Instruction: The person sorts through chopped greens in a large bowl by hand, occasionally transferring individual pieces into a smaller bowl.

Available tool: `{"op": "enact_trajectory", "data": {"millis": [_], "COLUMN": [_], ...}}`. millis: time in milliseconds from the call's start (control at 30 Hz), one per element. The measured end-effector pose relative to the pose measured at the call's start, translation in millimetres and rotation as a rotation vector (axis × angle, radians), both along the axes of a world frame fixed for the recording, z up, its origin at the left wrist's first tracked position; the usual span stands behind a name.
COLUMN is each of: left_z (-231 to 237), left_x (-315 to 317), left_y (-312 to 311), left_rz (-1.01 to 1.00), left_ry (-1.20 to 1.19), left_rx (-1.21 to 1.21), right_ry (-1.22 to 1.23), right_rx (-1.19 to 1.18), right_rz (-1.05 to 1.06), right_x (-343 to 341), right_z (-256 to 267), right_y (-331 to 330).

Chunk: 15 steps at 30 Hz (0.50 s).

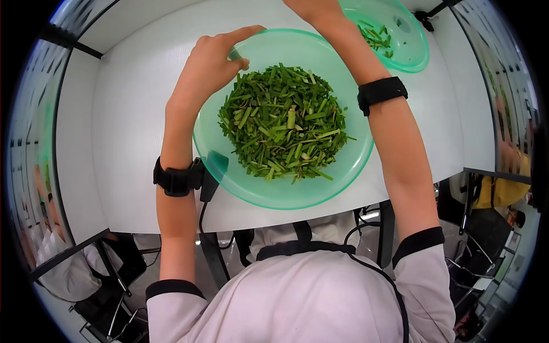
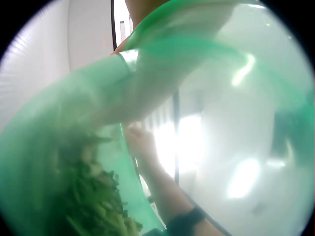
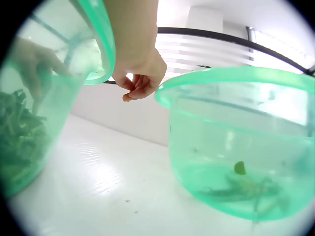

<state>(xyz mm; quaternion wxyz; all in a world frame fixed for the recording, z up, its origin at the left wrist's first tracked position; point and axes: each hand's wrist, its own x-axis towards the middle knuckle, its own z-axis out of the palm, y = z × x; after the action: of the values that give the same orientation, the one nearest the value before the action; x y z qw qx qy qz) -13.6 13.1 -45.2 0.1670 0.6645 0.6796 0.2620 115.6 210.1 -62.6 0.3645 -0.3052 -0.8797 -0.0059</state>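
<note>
Containing cut greens (image 1: 283,123): near bowl (image 1: 291,195) | bits (image 1: 374,39): far bowl (image 1: 414,54) | left hand (image 1: 213,62): fingers apart | right hand (image 3: 141,76): loosely curled

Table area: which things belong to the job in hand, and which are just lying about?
Likely the job:
- full bowl
- cut greens in it
- left hand, at its rim
- second bowl, few pieces inside
- right hand, near the bowls

Likely just about:
- cable at the table edge
- specks on the table
- chairs behind

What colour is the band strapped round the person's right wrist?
Black band, seen best in the head view.
</note>
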Motion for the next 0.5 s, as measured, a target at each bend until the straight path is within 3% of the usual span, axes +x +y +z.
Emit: {"op": "enact_trajectory", "data": {"millis": [167, 267, 400, 500], "left_z": [0.8, -0.2, -2.0, -1.3], "left_x": [-0.5, -2.4, -3.0, -2.3], "left_y": [0.8, 1.0, 1.6, 0.8], "left_rz": [-0.009, -0.014, -0.007, -0.014], "left_ry": [0.015, 0.033, 0.04, 0.031], "left_rx": [0.011, 0.02, 0.027, 0.031], "right_ry": [0.127, 0.206, 0.474, 0.565], "right_rx": [-0.023, -0.603, -1.118, -1.348], "right_rz": [0.089, 0.142, 0.247, 0.371], "right_x": [-8.3, -4.5, -9.2, -3.3], "right_z": [-3.9, 13.9, 5.8, 6.2], "right_y": [10.3, 0.5, 18.4, 13.5]}}
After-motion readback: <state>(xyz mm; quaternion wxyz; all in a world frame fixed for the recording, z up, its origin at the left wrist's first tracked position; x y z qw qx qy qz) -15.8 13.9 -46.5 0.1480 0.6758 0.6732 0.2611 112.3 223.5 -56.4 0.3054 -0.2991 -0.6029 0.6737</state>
